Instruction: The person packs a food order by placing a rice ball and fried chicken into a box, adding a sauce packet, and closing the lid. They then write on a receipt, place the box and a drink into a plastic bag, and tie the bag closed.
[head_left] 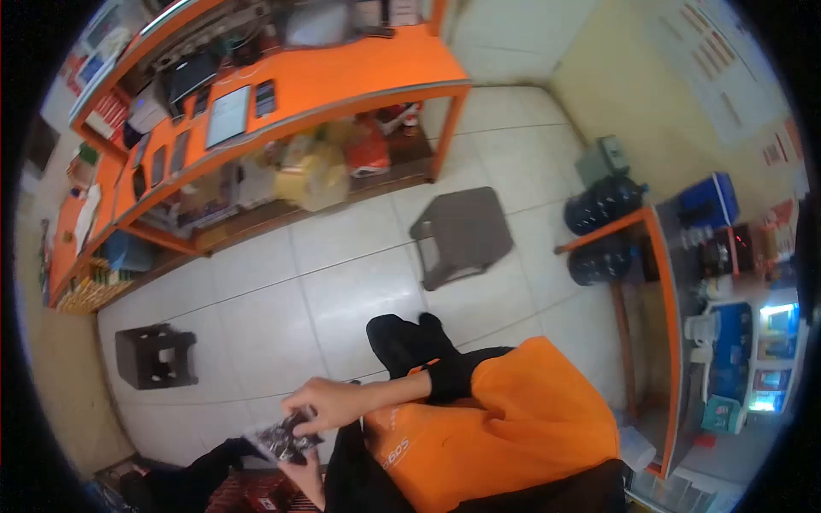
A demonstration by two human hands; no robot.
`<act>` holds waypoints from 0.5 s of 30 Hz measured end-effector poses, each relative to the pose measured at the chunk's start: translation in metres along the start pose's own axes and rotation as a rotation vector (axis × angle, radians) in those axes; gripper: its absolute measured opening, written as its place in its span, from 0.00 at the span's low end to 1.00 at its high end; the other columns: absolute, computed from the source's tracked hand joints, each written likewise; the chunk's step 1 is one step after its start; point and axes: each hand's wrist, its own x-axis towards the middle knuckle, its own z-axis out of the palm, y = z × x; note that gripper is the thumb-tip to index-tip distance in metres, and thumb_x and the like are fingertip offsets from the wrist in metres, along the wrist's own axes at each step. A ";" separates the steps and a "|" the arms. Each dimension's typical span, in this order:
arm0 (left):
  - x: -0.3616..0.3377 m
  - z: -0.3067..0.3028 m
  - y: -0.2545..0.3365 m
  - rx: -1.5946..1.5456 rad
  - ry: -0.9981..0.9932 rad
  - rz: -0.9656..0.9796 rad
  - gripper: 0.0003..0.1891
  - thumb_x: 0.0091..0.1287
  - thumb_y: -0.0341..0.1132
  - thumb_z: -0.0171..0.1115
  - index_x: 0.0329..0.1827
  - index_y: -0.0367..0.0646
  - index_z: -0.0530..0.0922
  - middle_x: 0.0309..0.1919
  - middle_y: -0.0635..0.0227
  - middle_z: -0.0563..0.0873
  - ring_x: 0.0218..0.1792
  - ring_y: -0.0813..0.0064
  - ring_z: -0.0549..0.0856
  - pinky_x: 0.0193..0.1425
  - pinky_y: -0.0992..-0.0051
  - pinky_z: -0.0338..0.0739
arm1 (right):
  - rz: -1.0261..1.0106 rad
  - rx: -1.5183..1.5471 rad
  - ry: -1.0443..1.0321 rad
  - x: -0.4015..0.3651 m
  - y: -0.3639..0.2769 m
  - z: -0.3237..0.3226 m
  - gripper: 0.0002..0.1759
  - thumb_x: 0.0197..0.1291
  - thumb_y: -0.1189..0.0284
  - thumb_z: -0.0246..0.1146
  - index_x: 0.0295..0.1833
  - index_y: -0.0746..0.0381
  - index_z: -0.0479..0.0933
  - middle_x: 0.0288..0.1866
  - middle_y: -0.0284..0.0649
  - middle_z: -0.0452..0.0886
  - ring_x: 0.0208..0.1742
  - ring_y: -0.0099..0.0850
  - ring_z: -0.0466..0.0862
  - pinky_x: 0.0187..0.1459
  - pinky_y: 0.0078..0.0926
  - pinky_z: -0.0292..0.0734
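My right hand (321, 402) reaches out from a black sleeve and an orange shirt and pinches the top of a small dark packet in clear wrapping (282, 440). My left hand (308, 474) comes up from below and holds the same packet from underneath. Both hands are closed on it, low in the view above the tiled floor (282, 299). Under the packet lies something red (256, 494), partly hidden.
A brown plastic stool (462, 235) stands mid-floor and a dark one (156, 355) at the left. An orange counter (342, 81) carries phones and a tablet (227, 115), with bags on the shelf below. Two dark water jugs (603, 205) sit beside an orange-edged counter (676, 342).
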 end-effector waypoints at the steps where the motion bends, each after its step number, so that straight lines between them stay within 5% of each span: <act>1: 0.018 -0.001 0.020 0.014 -0.141 0.113 0.32 0.51 0.21 0.61 0.59 0.34 0.56 0.53 0.56 0.71 0.54 0.68 0.71 0.60 0.69 0.63 | -0.031 -0.019 0.022 0.023 0.005 -0.004 0.12 0.48 0.69 0.64 0.32 0.65 0.70 0.21 0.41 0.76 0.22 0.27 0.76 0.26 0.25 0.70; 2: 0.041 0.002 0.040 0.009 -0.171 0.154 0.24 0.51 0.26 0.65 0.52 0.31 0.70 0.48 0.58 0.77 0.48 0.71 0.76 0.52 0.70 0.71 | -0.074 -0.032 0.016 0.044 0.010 -0.011 0.11 0.50 0.70 0.64 0.32 0.65 0.71 0.21 0.40 0.76 0.22 0.25 0.76 0.26 0.24 0.70; 4: 0.095 0.002 0.064 0.133 -0.220 0.224 0.10 0.55 0.25 0.63 0.40 0.36 0.80 0.34 0.65 0.84 0.40 0.73 0.81 0.49 0.73 0.72 | 0.107 0.078 -0.120 0.090 0.015 -0.026 0.07 0.55 0.73 0.62 0.31 0.64 0.73 0.24 0.35 0.78 0.28 0.19 0.77 0.29 0.20 0.71; 8: 0.197 -0.029 0.104 0.338 -0.322 0.547 0.12 0.53 0.30 0.64 0.40 0.37 0.77 0.31 0.58 0.81 0.33 0.59 0.81 0.37 0.71 0.74 | 0.135 -0.246 -0.318 0.197 0.009 -0.056 0.12 0.47 0.69 0.68 0.35 0.63 0.76 0.24 0.36 0.76 0.27 0.23 0.72 0.32 0.20 0.68; 15: 0.291 -0.121 0.112 0.114 0.066 0.404 0.08 0.56 0.33 0.61 0.36 0.39 0.77 0.27 0.60 0.79 0.30 0.59 0.78 0.36 0.68 0.72 | -0.076 -0.334 -0.717 0.424 0.042 0.008 0.11 0.40 0.74 0.69 0.28 0.67 0.75 0.19 0.40 0.69 0.22 0.32 0.69 0.27 0.24 0.64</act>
